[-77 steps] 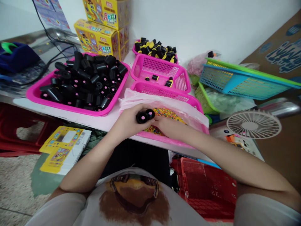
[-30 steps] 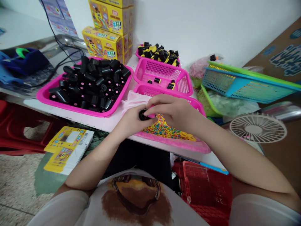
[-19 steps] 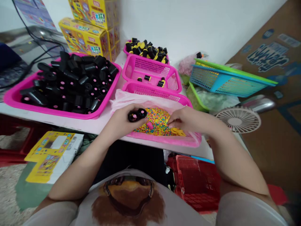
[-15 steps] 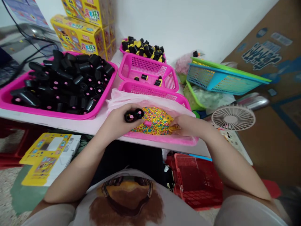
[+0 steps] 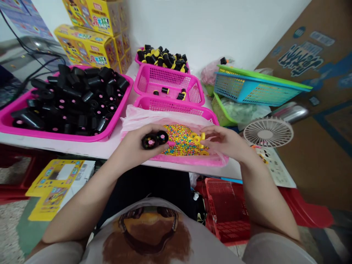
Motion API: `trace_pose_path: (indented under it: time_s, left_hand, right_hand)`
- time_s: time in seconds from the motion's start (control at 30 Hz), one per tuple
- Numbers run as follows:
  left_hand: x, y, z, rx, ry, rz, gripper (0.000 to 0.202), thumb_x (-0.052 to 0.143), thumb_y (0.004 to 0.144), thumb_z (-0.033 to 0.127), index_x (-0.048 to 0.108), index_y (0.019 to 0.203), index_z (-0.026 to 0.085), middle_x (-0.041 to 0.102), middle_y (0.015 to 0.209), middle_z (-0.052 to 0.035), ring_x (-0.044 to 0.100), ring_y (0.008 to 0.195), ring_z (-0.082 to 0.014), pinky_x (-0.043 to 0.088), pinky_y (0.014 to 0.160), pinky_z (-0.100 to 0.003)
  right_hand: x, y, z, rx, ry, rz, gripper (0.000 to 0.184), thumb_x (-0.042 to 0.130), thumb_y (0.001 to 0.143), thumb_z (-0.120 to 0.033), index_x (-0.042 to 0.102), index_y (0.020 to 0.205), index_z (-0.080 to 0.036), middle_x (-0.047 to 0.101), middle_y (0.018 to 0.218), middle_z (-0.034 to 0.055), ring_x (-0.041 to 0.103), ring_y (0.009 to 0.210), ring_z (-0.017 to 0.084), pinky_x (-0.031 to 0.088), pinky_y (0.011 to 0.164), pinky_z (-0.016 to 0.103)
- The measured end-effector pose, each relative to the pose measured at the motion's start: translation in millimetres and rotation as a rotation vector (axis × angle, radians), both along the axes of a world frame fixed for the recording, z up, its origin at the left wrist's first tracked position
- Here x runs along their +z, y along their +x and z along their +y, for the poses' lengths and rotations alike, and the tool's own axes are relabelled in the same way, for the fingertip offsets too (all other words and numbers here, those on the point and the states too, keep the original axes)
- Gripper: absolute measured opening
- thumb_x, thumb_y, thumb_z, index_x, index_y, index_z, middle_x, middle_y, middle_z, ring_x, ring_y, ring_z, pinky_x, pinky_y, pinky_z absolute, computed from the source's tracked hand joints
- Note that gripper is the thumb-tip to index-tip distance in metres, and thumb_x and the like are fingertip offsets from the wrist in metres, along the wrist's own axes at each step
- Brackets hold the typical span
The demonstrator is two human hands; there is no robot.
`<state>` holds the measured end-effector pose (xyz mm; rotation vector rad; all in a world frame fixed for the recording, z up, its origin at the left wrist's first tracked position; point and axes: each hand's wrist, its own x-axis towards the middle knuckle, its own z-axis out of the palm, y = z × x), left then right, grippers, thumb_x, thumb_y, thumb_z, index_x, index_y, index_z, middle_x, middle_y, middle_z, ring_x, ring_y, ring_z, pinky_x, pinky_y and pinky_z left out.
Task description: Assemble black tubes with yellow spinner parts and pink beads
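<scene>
My left hand (image 5: pixel 136 145) is wrapped around two small black cups (image 5: pixel 154 140) held side by side. Beads show inside one, and each has a pink dot. Close by, a small pink piece (image 5: pixel 171 143) sits over the beads. Under both hands lies a bed of colourful little beads (image 5: pixel 181 135), in a pink basket lined with thin plastic film (image 5: pixel 154 116). My right hand (image 5: pixel 224 141) pinches a small yellow cap (image 5: pixel 203 136) between thumb and fingers, above the beads' right side. More yellow caps (image 5: pixel 195 139) lie on the beads beside it.
A large pink tray (image 5: pixel 110 135) of black cups stands left. Behind are a pink basket (image 5: pixel 170 75) with a few black-and-yellow pieces and another heaped with them (image 5: pixel 165 57). Yellow boxes (image 5: pixel 88 47), blue and green baskets (image 5: pixel 247 90) and a fan (image 5: pixel 268 132) flank the area.
My right hand has come up out of the beads, its fingers now showing with a yellow cap between them. My left hand still holds the two black cups, shifted slightly left and lower.
</scene>
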<state>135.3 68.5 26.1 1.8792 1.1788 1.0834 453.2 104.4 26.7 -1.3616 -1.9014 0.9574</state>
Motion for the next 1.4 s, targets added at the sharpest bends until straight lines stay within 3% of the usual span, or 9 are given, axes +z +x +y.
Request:
trace_pose_path:
  time_s: [0.2,0.37,0.5,0.6,0.7,0.83,0.97,1.17,1.4]
  left_hand:
    - [3.6,6.2,-10.7,-0.027,0.032,0.011,0.028,0.080,0.084,0.030,0.074,0.110,0.020,0.080,0.109,-0.0030,0.075,0.098,-0.0197,0.059,0.094,-0.029]
    - [0.6,11.5,-14.3,-0.083,0.006,0.012,0.028,0.079,0.085,0.028,0.073,0.111,0.020,0.080,0.110,-0.0030,0.075,0.101,-0.0193,0.059,0.095,-0.030]
    - [-2.0,21.0,-19.2,-0.137,-0.117,-0.040,0.038,0.080,0.084,0.032,0.070,0.120,0.023,0.079,0.115,-0.0040,0.076,0.109,-0.0232,0.059,0.102,-0.036]
    - [-6.5,28.6,-25.1,-0.147,-0.250,-0.157,0.065,0.086,0.079,0.034,0.056,0.137,0.027,0.075,0.128,-0.0063,0.076,0.115,-0.0258,0.061,0.097,-0.036]
    - [-10.9,30.7,-30.9,-0.146,-0.289,-0.219,0.073,0.088,0.077,0.032,0.048,0.138,0.029,0.071,0.135,-0.0077,0.077,0.112,-0.0249,0.063,0.090,-0.033]
    - [-11.6,23.7,-38.2,-0.175,-0.288,-0.257,0.075,0.087,0.078,0.029,0.042,0.138,0.029,0.073,0.122,-0.0059,0.080,0.102,-0.0223,0.063,0.083,-0.028]
    - [-9.3,17.5,-45.3,-0.164,-0.302,-0.301,0.077,0.085,0.080,0.029,0.039,0.141,0.029,0.076,0.108,-0.0028,0.080,0.092,-0.0197,0.062,0.075,-0.026]
    - [-10.2,18.9,-50.7,-0.197,-0.353,-0.314,0.077,0.084,0.080,0.029,0.039,0.143,0.030,0.076,0.100,-0.0019,0.080,0.088,-0.0202,0.064,0.075,-0.028]
    - [-12.3,20.5,-55.6,-0.278,-0.336,-0.231,0.080,0.080,0.086,0.034,0.033,0.150,0.029,0.070,0.076,0.0041,0.068,0.060,-0.0151,0.053,0.053,-0.026]
  right_hand:
    - [-14.4,3.5,-22.1,-0.145,0.034,0.294,0.042,0.098,0.065,-0.042,0.064,0.081,-0.022,0.074,0.095,0.0030,0.073,0.084,0.016,0.062,0.075,0.030]
    - [-22.0,-2.5,-43.1,-0.237,0.248,0.372,0.034,0.096,0.069,-0.035,0.065,0.076,-0.024,0.079,0.098,0.0047,0.078,0.101,0.022,0.064,0.083,0.033]
    - [-21.9,-36.8,-68.6,-0.243,0.445,0.440,0.018,0.089,0.081,-0.028,0.074,0.092,-0.028,0.083,0.106,0.0054,0.079,0.108,0.026,0.067,0.084,0.038]
    - [-24.5,-69.9,-82.6,-0.155,0.498,0.425,0.022,0.088,0.082,-0.021,0.080,0.099,-0.033,0.083,0.115,0.0041,0.079,0.110,0.028,0.067,0.093,0.046]
    - [-29.5,-90.9,-84.6,-0.095,0.551,0.388,0.023,0.082,0.088,-0.019,0.082,0.103,-0.036,0.083,0.117,0.0019,0.079,0.108,0.027,0.065,0.098,0.051]
    - [-32.3,-93.5,-80.7,0.060,0.618,0.271,0.032,0.068,0.099,-0.018,0.077,0.122,-0.038,0.080,0.124,0.0018,0.077,0.113,0.024,0.062,0.105,0.050]
    - [-33.5,-93.0,-80.9,0.232,0.704,0.155,0.054,0.077,0.094,-0.039,0.061,0.146,-0.033,0.075,0.131,0.0090,0.072,0.124,0.028,0.061,0.108,0.048]
    - [-48.9,-115.5,-88.6,0.062,0.857,0.116,0.052,0.059,0.096,-0.018,0.053,0.145,-0.032,0.073,0.120,0.0100,0.073,0.118,0.028,0.065,0.099,0.051]
    - [-65.5,-125.5,-85.2,-0.001,1.014,0.159,0.044,0.048,0.094,-0.023,0.054,0.137,-0.032,0.075,0.105,0.0092,0.077,0.107,0.031,0.070,0.084,0.054]
